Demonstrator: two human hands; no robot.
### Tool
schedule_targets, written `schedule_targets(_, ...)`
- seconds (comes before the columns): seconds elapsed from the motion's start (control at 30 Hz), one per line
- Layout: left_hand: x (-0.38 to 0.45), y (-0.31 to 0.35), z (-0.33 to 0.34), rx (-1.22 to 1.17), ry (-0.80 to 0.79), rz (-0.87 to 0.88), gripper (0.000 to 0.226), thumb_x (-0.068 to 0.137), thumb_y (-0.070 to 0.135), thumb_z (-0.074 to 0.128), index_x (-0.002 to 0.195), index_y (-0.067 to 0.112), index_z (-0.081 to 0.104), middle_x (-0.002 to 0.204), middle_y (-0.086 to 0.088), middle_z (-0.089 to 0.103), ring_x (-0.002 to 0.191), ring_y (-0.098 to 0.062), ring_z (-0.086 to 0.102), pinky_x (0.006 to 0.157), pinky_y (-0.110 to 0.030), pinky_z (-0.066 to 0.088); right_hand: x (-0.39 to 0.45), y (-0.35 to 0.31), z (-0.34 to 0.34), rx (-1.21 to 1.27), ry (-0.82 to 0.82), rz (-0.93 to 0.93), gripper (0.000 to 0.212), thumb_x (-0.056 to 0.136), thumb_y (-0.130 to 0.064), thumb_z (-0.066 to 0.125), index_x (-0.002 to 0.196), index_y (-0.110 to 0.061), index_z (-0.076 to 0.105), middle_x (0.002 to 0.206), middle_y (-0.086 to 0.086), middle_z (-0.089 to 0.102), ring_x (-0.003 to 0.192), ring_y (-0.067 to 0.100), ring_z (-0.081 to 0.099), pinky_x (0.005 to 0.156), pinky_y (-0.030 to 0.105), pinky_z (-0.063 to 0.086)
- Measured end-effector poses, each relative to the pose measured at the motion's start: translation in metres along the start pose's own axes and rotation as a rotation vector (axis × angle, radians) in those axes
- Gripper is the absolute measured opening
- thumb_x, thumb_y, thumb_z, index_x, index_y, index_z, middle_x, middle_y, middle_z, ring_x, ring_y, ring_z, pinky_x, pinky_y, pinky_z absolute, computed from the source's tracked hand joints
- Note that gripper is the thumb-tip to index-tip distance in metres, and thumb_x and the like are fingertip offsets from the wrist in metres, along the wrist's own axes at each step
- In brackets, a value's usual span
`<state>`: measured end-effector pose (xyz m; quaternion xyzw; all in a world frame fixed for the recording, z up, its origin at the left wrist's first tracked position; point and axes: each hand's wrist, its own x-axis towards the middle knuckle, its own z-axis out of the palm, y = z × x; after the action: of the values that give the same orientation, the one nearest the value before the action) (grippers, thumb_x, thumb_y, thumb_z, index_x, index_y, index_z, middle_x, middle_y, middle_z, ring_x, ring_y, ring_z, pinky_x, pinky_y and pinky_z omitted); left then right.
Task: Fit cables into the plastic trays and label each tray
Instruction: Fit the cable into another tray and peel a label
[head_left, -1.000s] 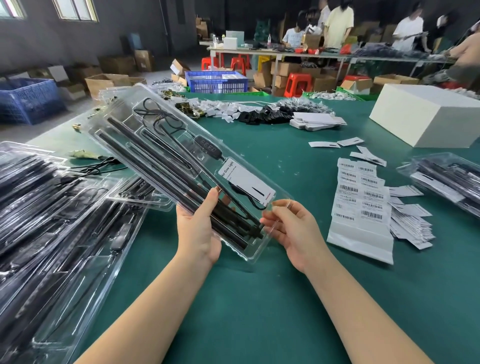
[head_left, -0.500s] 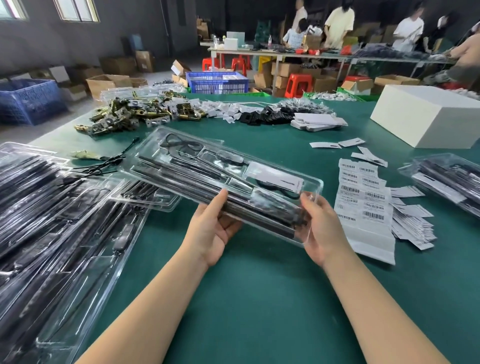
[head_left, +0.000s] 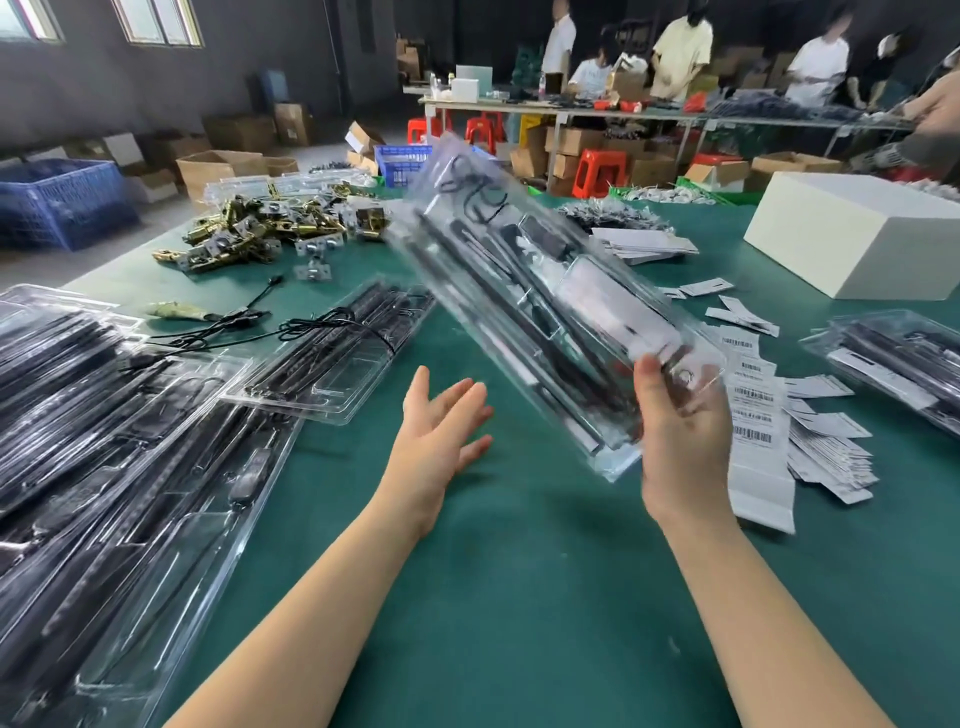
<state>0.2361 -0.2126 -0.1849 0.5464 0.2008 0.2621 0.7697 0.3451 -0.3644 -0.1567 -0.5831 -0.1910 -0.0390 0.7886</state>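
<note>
Right hand (head_left: 680, 431) grips the filled clear plastic tray (head_left: 545, 291); left hand (head_left: 441, 421) hangs open, empty. Judged next: stacking it aside.

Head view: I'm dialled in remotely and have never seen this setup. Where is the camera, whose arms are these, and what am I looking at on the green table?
There is no machine here. The camera sits on a person's head and looks forward and down, so the two bare arms are that person's own.

The right hand has its grip on the near end of a clear plastic tray packed with black cables and a white card. The tray is lifted off the table and tilted, and looks blurred. The left hand is open, holds nothing and hovers over the green table.

On the left lies a pile of filled trays. On the right lie barcode labels, another filled tray and a white box. Farther back is a heap of brass fittings. Other workers stand at tables behind.
</note>
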Motion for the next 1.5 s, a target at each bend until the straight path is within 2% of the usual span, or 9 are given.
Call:
schedule_targets(0.17,0.000,0.009,0.001,-0.129,-0.037,-0.050,0.080,0.065,0.054,0.069,0.137,0.028,0.045,0.127,0.004,0.062,0.105,-0.018,0.068,0.075,-0.030,0.057,-0.004,0.008,-0.011,-0.619,-0.154,-0.814,0.026,0.090,-0.003,0.061,0.116,-0.003,0.063,0.108,-0.004,0.064,0.093,0.013,0.064,0.085,0.020,0.050)
schedule_targets(0.27,0.000,0.018,0.000,-0.184,-0.020,-0.093,0.080,0.060,0.066,0.062,0.126,0.023,0.055,0.122,-0.004,0.067,0.106,-0.025,0.067,0.080,-0.039,0.058,-0.012,0.007,-0.004,-0.720,-0.328,-0.946,0.028,0.087,0.003,0.058,0.111,-0.004,0.070,0.108,0.007,0.070,0.100,0.026,0.068,0.094,0.043,0.051)
schedule_targets(0.43,-0.001,0.028,-0.014,-0.270,-0.064,-0.140,0.070,0.077,0.055,0.055,0.130,0.008,0.055,0.119,-0.015,0.067,0.102,-0.031,0.067,0.095,-0.047,0.051,-0.024,0.013,0.014,-0.828,-0.397,-1.103,0.018,0.086,-0.013,0.071,0.101,-0.020,0.078,0.108,-0.001,0.073,0.105,0.025,0.066,0.099,0.046,0.044)
schedule_targets(0.53,0.004,0.025,-0.013,-0.415,0.029,-0.113,0.047,0.073,0.020,0.065,0.118,0.008,0.057,0.090,-0.008,0.074,0.072,-0.018,0.071,0.069,-0.031,0.060,-0.023,0.017,0.014,-0.845,-0.347,-0.872,0.030,0.081,-0.009,0.074,0.107,-0.025,0.075,0.133,0.005,0.060,0.124,0.031,0.048,0.108,0.047,0.034)
schedule_targets(0.63,0.006,0.023,-0.011,-0.586,0.061,-0.116,0.033,0.087,0.011,0.059,0.118,0.011,0.052,0.079,-0.003,0.072,0.055,-0.007,0.066,0.048,-0.018,0.053,-0.023,0.022,0.011,-0.781,-0.249,-0.306,0.060,0.085,-0.004,0.068,0.138,-0.028,0.051,0.151,0.008,0.037,0.132,0.027,0.040,0.110,0.037,0.033)
schedule_targets(0.8,0.007,0.013,-0.009,-0.655,0.080,-0.141,0.023,0.092,0.011,0.054,0.115,0.012,0.053,0.097,-0.004,0.063,0.077,-0.008,0.061,0.068,-0.021,0.059,-0.015,0.011,0.013,0.030,-0.310,0.671,0.036,0.097,-0.039,0.051,0.124,-0.015,0.055,0.093,0.009,0.074,0.078,0.023,0.073,0.067,0.031,0.059)
schedule_targets(0.9,0.004,0.007,-0.001,-0.656,0.019,-0.110,0.027,0.085,0.010,0.056,0.111,0.017,0.056,0.097,-0.005,0.069,0.085,-0.013,0.068,0.080,-0.027,0.056,-0.033,0.017,0.025,0.173,-0.316,0.718,0.032,0.090,-0.031,0.065,0.116,-0.017,0.053,0.091,0.008,0.074,0.083,0.029,0.074,0.067,0.032,0.059)
schedule_targets(1.2,0.002,0.009,-0.003,-0.460,-0.033,-0.219,0.013,0.073,0.023,0.067,0.084,0.014,0.068,0.069,0.000,0.068,0.064,-0.011,0.070,0.060,-0.024,0.058,0.001,0.005,0.000,0.188,-0.138,0.610,0.041,0.067,-0.022,0.077,0.103,-0.017,0.059,0.075,-0.001,0.074,0.062,0.016,0.070,0.052,0.027,0.055)
schedule_targets(1.5,0.017,0.023,-0.035,-0.600,0.186,-0.168,0.027,0.094,0.036,0.056,0.109,0.014,0.055,0.110,-0.008,0.067,0.088,-0.019,0.071,0.064,-0.030,0.060,0.045,-0.006,-0.070,0.186,0.184,0.583,0.021,0.079,-0.028,0.078,0.089,-0.020,0.061,0.068,-0.001,0.065,0.052,0.012,0.066,0.047,0.020,0.052)
